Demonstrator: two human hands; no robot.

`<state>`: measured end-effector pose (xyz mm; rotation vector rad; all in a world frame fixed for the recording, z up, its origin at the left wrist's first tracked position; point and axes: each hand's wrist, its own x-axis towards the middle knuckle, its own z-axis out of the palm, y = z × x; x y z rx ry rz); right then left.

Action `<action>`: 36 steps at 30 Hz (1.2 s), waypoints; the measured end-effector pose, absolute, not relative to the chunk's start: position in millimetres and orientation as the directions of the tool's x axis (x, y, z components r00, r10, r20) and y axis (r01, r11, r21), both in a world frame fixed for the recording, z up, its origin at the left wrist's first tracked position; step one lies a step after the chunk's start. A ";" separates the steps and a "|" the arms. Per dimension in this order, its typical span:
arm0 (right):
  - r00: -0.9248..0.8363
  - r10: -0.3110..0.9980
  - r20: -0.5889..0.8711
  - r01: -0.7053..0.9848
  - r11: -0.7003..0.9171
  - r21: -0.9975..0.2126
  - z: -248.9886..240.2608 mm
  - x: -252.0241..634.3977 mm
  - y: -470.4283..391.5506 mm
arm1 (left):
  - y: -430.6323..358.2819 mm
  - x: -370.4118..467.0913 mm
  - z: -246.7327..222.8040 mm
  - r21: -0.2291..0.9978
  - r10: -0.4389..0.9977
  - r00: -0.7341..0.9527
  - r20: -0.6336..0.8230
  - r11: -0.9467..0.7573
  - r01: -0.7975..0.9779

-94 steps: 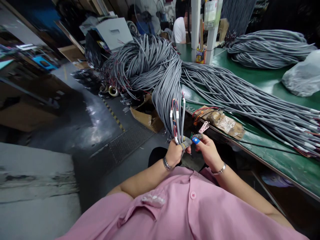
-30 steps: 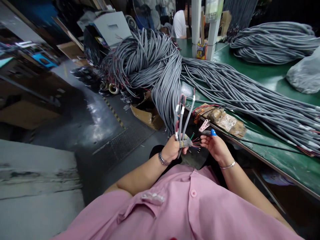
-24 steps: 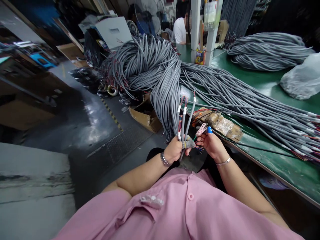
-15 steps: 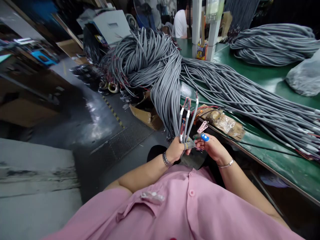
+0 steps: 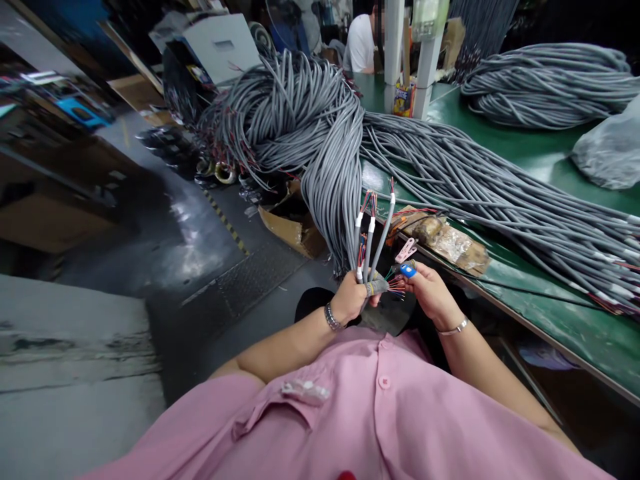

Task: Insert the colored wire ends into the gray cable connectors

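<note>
My left hand (image 5: 351, 299) is closed around several grey cables (image 5: 370, 250), which stand up out of the fist. White bands and bare red, blue and dark wires show at their upper ends. A grey, yellow-edged cover wraps the left thumb. From beside it, thin coloured wires (image 5: 397, 287) fan out to the right. My right hand (image 5: 427, 290) pinches at these wires, its fingertips partly hidden. A blue piece with a white mark (image 5: 407, 270) sits at the right thumb; whether it is worn or held is unclear. Just above is a pink clothespin (image 5: 405, 250).
A big heap of grey cables (image 5: 290, 113) hangs over the corner of the green table (image 5: 540, 267); more cables run right. A taped cardboard piece (image 5: 457, 247) lies near the edge. A cardboard box (image 5: 295, 230) stands on the floor. Another person in white (image 5: 361, 43) is behind.
The thin coloured wires now fan out more clearly between my hands. My right hand has shifted slightly, and the grey cables in my left hand lean a little further left.
</note>
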<state>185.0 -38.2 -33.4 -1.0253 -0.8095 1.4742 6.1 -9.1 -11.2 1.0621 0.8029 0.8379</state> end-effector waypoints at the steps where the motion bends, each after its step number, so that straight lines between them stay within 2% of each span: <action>1: -0.035 0.981 -0.192 -0.443 -0.187 -0.877 -36.5 187.9 -38.0 | -8.4 5.0 -12.0 0.945 0.876 0.459 -0.146 0.261 -0.198; 6: -0.109 0.954 -0.278 -0.644 -0.281 -0.712 -48.0 196.6 -28.7 | -3.2 4.1 -10.0 0.924 0.851 0.505 -0.146 0.300 -0.239; 9: -0.095 0.971 -0.217 -0.635 -0.227 -0.738 -46.6 190.6 -19.4 | 0.8 8.3 -5.4 0.911 0.832 0.532 -0.158 0.330 -0.246; 13: 0.261 0.964 -0.045 -0.463 0.084 -0.882 -45.1 177.7 -11.5 | 7.1 14.7 -2.6 0.902 0.813 0.556 -0.170 0.356 -0.245; 15: 0.351 0.936 -0.017 -0.429 0.145 -0.892 -45.5 173.5 -9.5 | 9.8 17.5 -3.8 0.900 0.810 0.562 -0.170 0.359 -0.246; 17: 0.291 0.954 -0.068 -0.524 0.099 -0.846 -44.8 171.3 -7.7 | 11.7 20.1 -6.0 0.898 0.810 0.560 -0.172 0.362 -0.248; 20: 0.112 0.982 -0.151 -0.704 -0.029 -0.710 -40.7 169.3 -4.8 | 12.9 22.6 -9.4 0.897 0.811 0.556 -0.183 0.369 -0.242; 23: 0.087 0.981 -0.171 -0.778 -0.040 -0.627 -35.8 166.7 -2.1 | 13.1 22.8 -11.4 0.898 0.817 0.544 -0.191 0.369 -0.239; 29: 0.159 0.969 -0.189 -0.773 0.003 -0.635 -33.3 162.1 1.5 | 11.7 22.2 -12.3 0.909 0.815 0.539 -0.212 0.367 -0.197; 33: 0.119 0.971 -0.208 -0.758 -0.046 -0.650 -37.4 164.4 -0.4 | 9.8 22.1 -9.9 0.904 0.819 0.528 -0.223 0.376 -0.202; 36: 0.054 0.974 -0.218 -0.786 -0.094 -0.611 -39.0 168.2 -4.1 | 6.7 20.0 -8.4 0.910 0.819 0.538 -0.201 0.360 -0.208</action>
